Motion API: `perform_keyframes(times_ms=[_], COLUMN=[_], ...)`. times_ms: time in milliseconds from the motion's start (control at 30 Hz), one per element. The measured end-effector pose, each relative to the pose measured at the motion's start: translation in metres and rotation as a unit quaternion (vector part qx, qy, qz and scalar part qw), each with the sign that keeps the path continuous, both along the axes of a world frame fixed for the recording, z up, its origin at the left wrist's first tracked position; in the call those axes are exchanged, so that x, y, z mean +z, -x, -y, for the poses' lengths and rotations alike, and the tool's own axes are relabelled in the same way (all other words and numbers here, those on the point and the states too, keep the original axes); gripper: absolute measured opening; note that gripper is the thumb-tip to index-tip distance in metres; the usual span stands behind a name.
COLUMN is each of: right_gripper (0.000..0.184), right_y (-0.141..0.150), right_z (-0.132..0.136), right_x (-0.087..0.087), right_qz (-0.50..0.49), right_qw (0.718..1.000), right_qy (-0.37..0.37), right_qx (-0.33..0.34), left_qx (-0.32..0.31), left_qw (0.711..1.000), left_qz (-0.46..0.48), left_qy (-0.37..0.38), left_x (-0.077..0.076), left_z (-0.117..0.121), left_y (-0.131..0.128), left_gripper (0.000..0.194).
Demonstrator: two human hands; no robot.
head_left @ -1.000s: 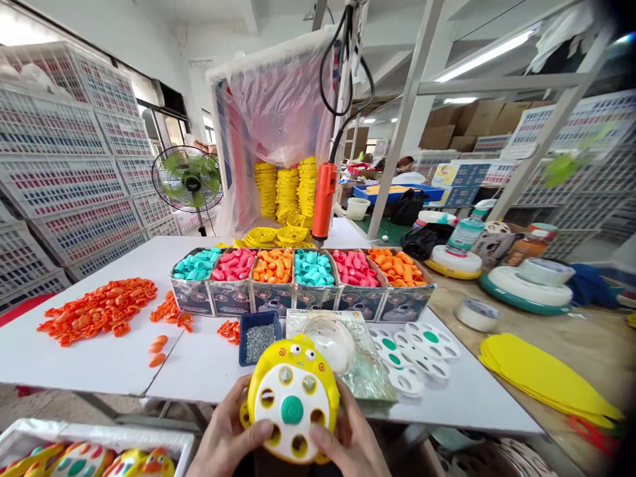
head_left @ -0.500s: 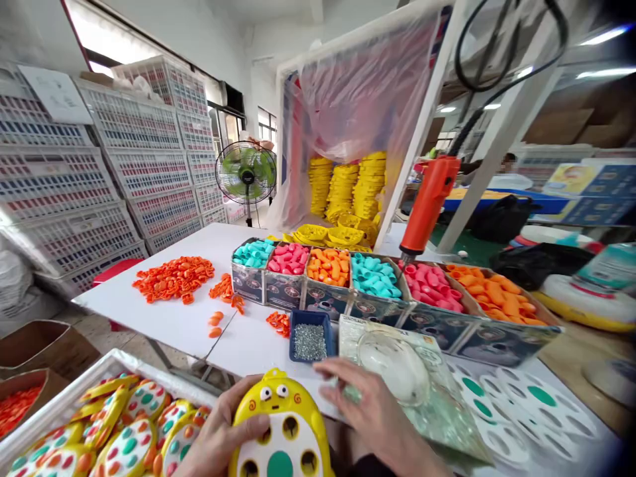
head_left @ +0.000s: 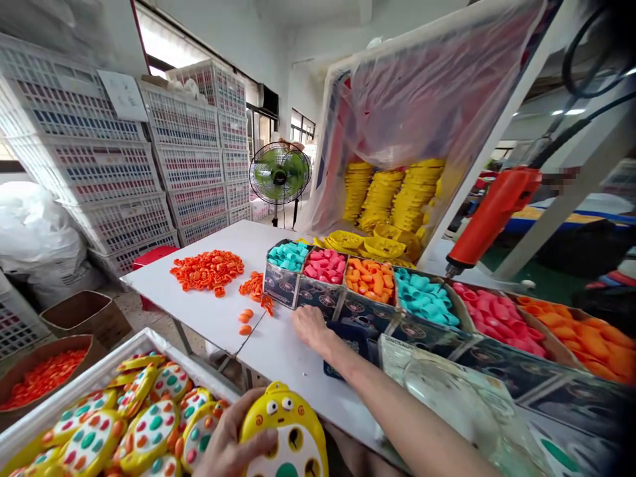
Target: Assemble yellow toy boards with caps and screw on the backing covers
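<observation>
My left hand (head_left: 243, 434) grips a yellow cartoon-animal toy body (head_left: 301, 424) by its left side, thumb on the white front. The front has round holes and a green disc in the middle. My right hand (head_left: 309, 326) is down on the white table in front of the bins, fingers curled under. Its fingertips are hidden, and the small orange pieces that lay there are out of sight beneath it. My right forearm crosses over the dark blue tray (head_left: 370, 344) and covers much of it.
Bins of turquoise (head_left: 288, 255), pink (head_left: 325, 266) and orange (head_left: 370, 279) pieces line the table. Orange parts (head_left: 207, 271) lie in a heap at left. Finished-looking spotted toys (head_left: 152, 424) fill a white crate. A red electric screwdriver (head_left: 491, 222) hangs at right, beside a clear plastic bag (head_left: 447, 397).
My right hand has moved from beside the toy forward and left, onto the small orange pieces. My left hand still holds the toy. The view has turned left.
</observation>
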State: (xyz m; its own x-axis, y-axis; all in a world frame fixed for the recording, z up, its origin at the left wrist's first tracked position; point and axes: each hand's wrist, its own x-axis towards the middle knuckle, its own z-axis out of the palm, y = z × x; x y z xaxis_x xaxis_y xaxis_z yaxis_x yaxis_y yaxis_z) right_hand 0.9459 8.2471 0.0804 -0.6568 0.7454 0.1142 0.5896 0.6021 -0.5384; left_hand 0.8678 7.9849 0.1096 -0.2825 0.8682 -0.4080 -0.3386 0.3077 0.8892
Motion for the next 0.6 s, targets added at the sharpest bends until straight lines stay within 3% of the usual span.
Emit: perform_keyframes(times_ms=[200,333,467,600], right_gripper=[0.021,0.020,0.034,0.037], right_y=[-0.004,-0.015,-0.037,-0.067], right_z=[-0.006,-0.001,0.033,0.082], right_x=[0.004,0.017,0.028,0.032], right_qz=[-0.044,-0.147,-0.246,-0.315], right_qw=[0.997,0.980,0.944,0.909], right_qy=[0.061,0.135,0.218,0.268], right_qx=[-0.018,-0.003,0.039,0.061], left_qx=[0.025,0.014,-0.009,-0.036], left_qw=[0.999,1.000,1.000,0.998], left_qz=[-0.034,0.012,0.013,-0.014], left_qy=[-0.003,0.011,-0.014,-0.052], left_x=[0.017,0.007,-0.007,-0.006], left_z=[0.002,-0.002,-0.006,-0.010], left_y=[0.000,0.001,0.003,0.001], left_gripper=[0.052,0.060,0.071,0.068])
